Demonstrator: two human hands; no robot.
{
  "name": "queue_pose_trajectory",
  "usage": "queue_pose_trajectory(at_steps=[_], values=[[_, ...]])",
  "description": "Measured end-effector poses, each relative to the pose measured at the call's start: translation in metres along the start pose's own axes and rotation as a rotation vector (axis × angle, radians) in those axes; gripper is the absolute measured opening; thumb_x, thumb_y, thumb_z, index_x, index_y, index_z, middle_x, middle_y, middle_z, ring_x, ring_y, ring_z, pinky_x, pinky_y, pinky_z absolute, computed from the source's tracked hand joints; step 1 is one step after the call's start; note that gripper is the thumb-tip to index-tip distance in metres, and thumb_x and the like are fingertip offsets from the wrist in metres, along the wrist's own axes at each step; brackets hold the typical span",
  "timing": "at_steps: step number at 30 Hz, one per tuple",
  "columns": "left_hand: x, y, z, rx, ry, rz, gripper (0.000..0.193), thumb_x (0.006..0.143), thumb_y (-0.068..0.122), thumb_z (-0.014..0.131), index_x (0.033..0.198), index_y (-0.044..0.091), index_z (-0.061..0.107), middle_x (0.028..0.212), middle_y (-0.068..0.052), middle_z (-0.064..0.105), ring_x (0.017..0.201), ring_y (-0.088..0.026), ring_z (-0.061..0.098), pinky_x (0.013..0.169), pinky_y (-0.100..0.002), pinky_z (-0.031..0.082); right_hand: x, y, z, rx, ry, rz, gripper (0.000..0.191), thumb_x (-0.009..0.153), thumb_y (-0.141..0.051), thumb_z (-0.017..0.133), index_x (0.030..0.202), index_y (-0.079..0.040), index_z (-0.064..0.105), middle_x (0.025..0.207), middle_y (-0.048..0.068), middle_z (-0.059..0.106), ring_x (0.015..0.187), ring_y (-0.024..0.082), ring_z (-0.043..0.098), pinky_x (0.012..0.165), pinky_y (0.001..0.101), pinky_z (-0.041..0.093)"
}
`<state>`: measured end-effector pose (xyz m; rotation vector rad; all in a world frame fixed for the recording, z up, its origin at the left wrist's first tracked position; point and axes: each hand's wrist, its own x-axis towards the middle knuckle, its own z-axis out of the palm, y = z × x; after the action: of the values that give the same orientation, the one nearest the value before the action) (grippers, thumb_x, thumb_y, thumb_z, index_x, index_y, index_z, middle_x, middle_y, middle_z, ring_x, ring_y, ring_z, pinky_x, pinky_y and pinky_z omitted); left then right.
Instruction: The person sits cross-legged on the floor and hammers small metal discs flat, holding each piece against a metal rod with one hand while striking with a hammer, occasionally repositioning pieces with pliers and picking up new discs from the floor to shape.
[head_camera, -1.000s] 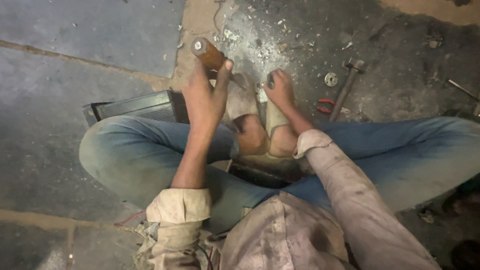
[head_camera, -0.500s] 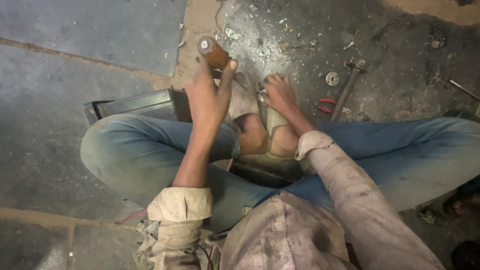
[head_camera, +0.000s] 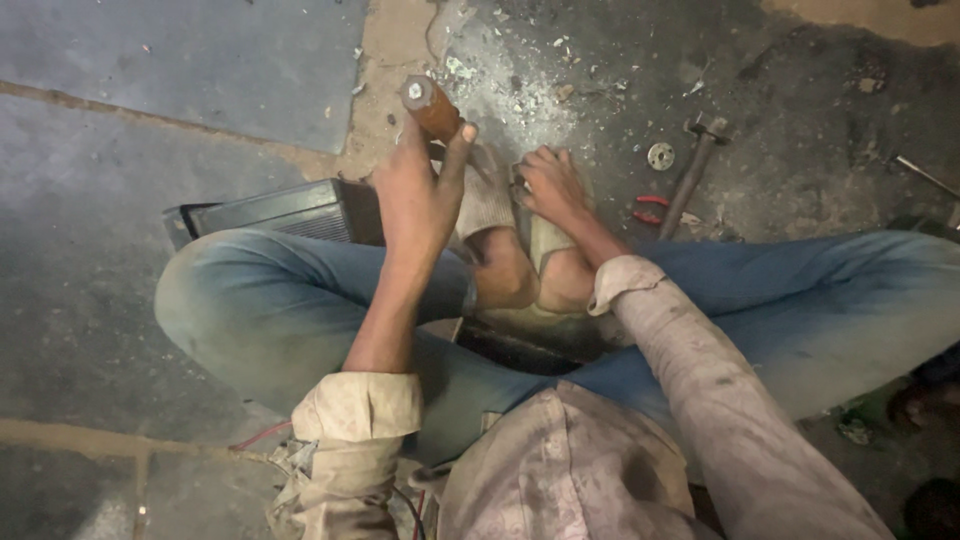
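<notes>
Above the crossed feet, the left hand (head_camera: 415, 195) grips a brown wooden handle (head_camera: 433, 108) projecting beyond its fingers.

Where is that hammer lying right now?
In the head view, the hammer lies on the gritty floor at upper right, beyond the right hand, between a small metal washer and red-handled pliers.

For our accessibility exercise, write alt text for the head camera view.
Seated cross-legged on a gritty floor, a person grips a wooden tool handle in the left hand; the right hand presses down between their bare feet. A hammer lies nearby.
</notes>
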<state>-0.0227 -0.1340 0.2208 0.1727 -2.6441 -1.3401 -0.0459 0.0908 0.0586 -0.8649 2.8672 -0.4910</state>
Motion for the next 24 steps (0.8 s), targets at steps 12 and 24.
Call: queue_pose_trajectory(at_steps=[12,24], values=[[-0.001,-0.001,-0.002,-0.005,0.094,0.087,0.035,0.099,0.032,0.075,0.106,-0.001,0.065,0.086,-0.022,0.07,0.078,-0.044,0.068,0.067,-0.051,0.051,0.014,0.018,0.012,0.264,0.204,0.36,0.049,0.085,-0.025,0.066,0.131,-0.007,0.063,0.126,0.015,0.063,0.121,0.035,0.056,0.104,0.0531,0.046],[0.003,0.005,-0.005,0.008,0.004,-0.01,0.039,0.097,0.036,0.073,0.116,0.002,0.064,0.081,-0.021,0.068,0.072,-0.043,0.067,0.063,-0.053,0.049,0.023,0.005,-0.016,0.052,-0.22,0.487,0.059,0.064,-0.039,0.092,0.109,-0.009,0.068,0.106,0.016,0.069,0.105,0.039,0.065,0.1,0.0571,0.044]])
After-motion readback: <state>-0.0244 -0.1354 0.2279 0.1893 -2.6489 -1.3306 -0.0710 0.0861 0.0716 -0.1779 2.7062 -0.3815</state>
